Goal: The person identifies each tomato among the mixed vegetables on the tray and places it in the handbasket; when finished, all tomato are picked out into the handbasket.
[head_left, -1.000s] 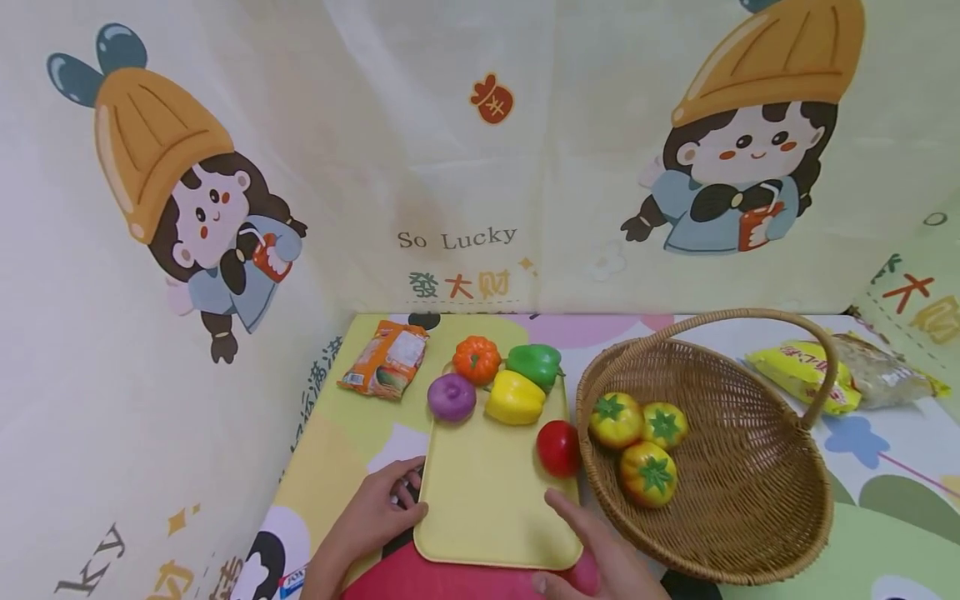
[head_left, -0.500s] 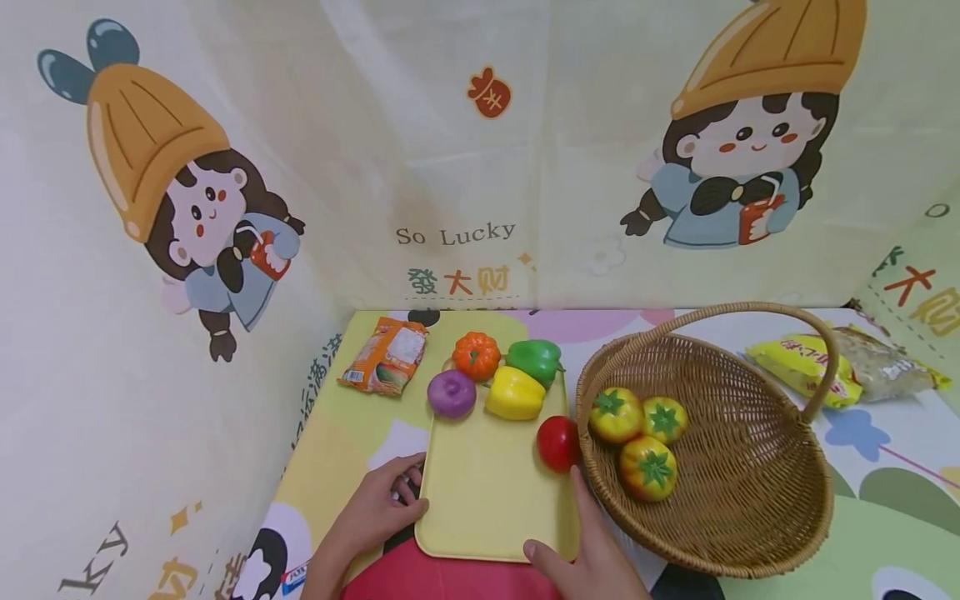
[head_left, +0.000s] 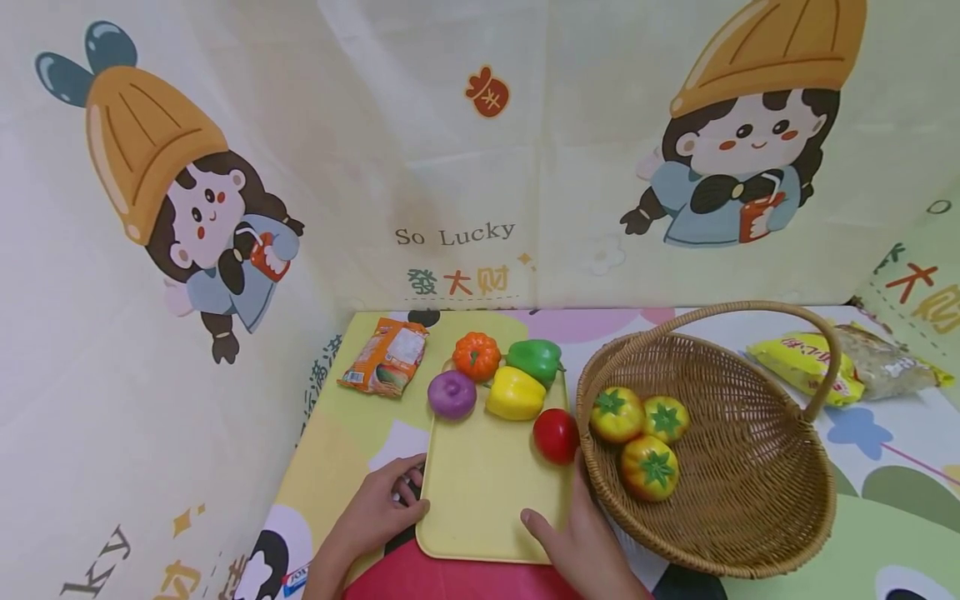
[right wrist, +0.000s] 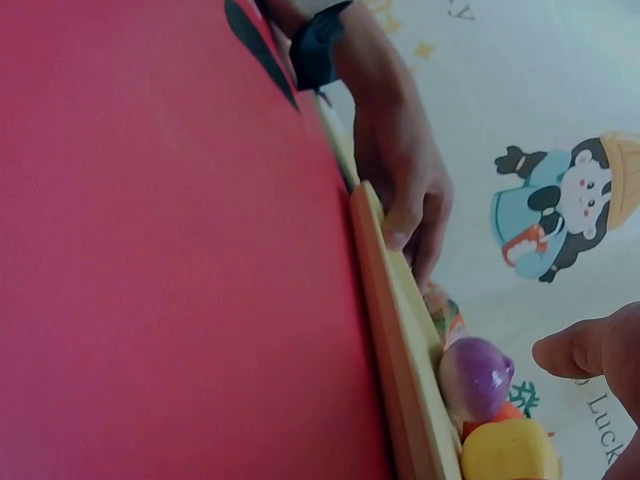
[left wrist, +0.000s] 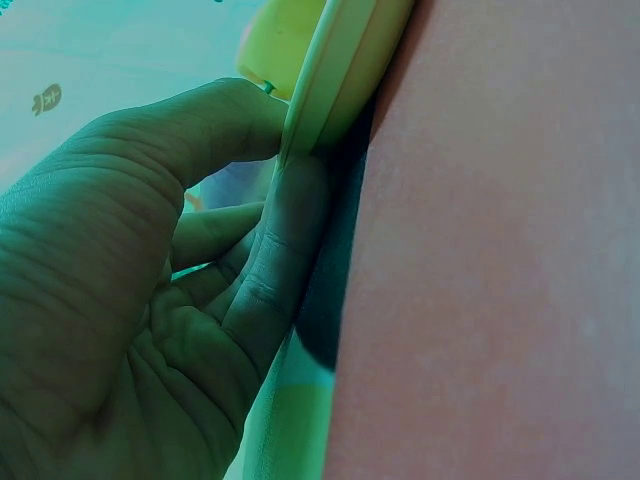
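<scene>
My left hand [head_left: 382, 504] pinches the left rim of a yellow tray [head_left: 487, 500], thumb on top and fingers below, as the left wrist view [left wrist: 200, 230] shows. At the tray's right edge lies my right hand [head_left: 588, 533]; its thumb is spread over the tray and its fingers point forward between tray and basket. The fingertips are at a shiny red round fruit [head_left: 556, 436]; contact is hard to tell. On the far half of the tray are a purple onion [head_left: 452, 394], an orange pumpkin [head_left: 476, 357], a green bell pepper [head_left: 535, 361] and a yellow bell pepper [head_left: 515, 393].
Close on the right stands a wicker basket [head_left: 750, 467] with a tall handle, holding several yellow fruits [head_left: 649, 468] with green leafy tops. An orange packet [head_left: 386, 357] lies left of the tray. Behind the basket are a yellow packet [head_left: 806, 367] and a clear packet [head_left: 888, 367].
My right hand has moved forward along the tray's right side, up to the red fruit. That fruit has shifted slightly forward and left. The left hand keeps its hold on the tray.
</scene>
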Motion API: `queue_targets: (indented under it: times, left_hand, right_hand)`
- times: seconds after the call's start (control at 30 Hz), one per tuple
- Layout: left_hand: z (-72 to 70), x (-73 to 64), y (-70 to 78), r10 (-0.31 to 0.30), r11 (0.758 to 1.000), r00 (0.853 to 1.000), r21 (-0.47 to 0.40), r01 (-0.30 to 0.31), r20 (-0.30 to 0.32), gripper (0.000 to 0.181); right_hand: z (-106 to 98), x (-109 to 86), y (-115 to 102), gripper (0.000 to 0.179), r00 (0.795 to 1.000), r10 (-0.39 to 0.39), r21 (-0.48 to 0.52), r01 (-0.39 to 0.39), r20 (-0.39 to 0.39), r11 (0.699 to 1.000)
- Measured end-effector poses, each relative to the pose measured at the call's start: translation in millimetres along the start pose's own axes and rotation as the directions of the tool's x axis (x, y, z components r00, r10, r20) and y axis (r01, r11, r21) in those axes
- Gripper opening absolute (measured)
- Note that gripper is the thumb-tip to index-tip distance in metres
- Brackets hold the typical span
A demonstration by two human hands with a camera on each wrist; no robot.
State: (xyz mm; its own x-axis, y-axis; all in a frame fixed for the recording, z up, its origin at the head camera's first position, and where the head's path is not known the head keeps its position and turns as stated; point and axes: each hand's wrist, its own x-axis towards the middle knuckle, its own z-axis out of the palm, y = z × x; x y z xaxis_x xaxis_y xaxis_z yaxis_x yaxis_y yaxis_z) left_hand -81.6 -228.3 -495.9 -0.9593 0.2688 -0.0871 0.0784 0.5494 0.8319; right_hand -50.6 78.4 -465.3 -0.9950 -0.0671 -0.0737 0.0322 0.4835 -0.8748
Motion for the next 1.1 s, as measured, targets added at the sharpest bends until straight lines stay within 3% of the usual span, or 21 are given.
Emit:
queue_targets:
  times: [0.4, 0.67, 0.87, 1.1]
  left_hand:
    - [0.4, -0.4, -0.1, 0.004, 1.0, 1.0, 0.004, -0.004, -0.011, 0.06]
    - [-0.3, -0.9, -0.2, 0.002, 1.0, 1.0, 0.001, -0.002, -0.01, 0.06]
    - [0.0, 0.2, -2.6, 0.013, 1.0, 1.0, 0.005, -0.013, -0.021, 0.06]
    - [0.0, -0.1, -2.1, 0.001, 1.0, 1.0, 0.015, 0.0, -0.018, 0.06]
  right_hand:
    - [3, 12.5, 3, 0.122, 0.999, 0.04, -0.03, -0.04, 0.001, 0.999]
    - [5, 5.7, 3, 0.12, 1.0, -0.012, -0.026, 0.013, 0.015, 1.0]
    - [8, -1.9, 2, 0.116, 0.993, -0.118, -0.058, 0.117, -0.002, 0.991]
    - [8, -7.4, 4, 0.111, 0.99, -0.129, -0.092, 0.133, 0.048, 0.987]
